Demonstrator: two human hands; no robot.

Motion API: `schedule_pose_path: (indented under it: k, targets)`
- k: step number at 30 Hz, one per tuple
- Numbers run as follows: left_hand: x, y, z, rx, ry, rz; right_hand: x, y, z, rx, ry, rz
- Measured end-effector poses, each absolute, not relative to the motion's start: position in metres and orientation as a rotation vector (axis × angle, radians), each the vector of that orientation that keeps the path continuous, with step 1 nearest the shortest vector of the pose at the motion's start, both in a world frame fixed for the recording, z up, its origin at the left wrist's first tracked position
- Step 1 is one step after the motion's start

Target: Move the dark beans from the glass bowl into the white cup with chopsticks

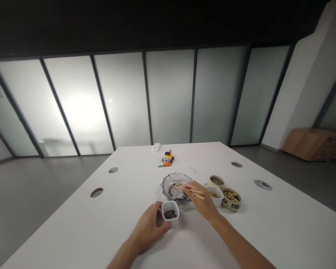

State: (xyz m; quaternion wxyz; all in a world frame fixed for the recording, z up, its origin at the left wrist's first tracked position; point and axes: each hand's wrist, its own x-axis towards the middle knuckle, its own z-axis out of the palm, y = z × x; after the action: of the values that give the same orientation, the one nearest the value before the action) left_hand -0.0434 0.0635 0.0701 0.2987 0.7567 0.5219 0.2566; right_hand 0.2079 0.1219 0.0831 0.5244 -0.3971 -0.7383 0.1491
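Note:
My left hand [151,226] is curled around the near left side of a small white square cup [174,220], which has dark seeds [170,214] at its bottom. In my right hand [200,200] is a pair of wooden chopsticks [196,191], their tips reaching into a clear glass bowl [165,188]. More dark seeds lie scattered around the inside of that bowl. Whether the tips pinch a seed is too small to tell. The cup stands just in front of the bowl. Part of the bowl's right side is hidden by my right hand.
Right of my right hand stand a white square bowl [218,202] with peanuts, a patterned round bowl [232,204] of peanuts, and another round bowl [216,181]. Farther back are a toy truck [168,157], an orange-handled tool [167,164] and a white device [156,147]. Holes pierce the tabletop [123,216].

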Motion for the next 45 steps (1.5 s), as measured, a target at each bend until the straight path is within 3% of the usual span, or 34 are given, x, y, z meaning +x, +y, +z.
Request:
schedule_pose_path:
  k: [17, 24, 31, 39, 45]
  targets:
    - [-0.044, 0.063, 0.071, 2.007, 1.388, 0.678, 0.209, 0.119, 0.078, -0.871, -1.803, 0.42]
    - [-0.043, 0.062, 0.071, 1.986, 1.385, 0.687, 0.223, 0.112, 0.135, -0.889, -1.71, 0.401]
    - [-0.045, 0.063, 0.069, 2.002, 1.389, 0.692, 0.231, 0.082, 0.179, -0.978, -1.905, 0.66]
    - [-0.045, 0.063, 0.066, 1.984, 1.376, 0.704, 0.226, 0.084, 0.175, -0.949, -1.904, 0.431]
    - [-0.045, 0.063, 0.065, 1.974, 1.386, 0.699, 0.234, 0.111, 0.139, -0.941, -1.898, 0.355]
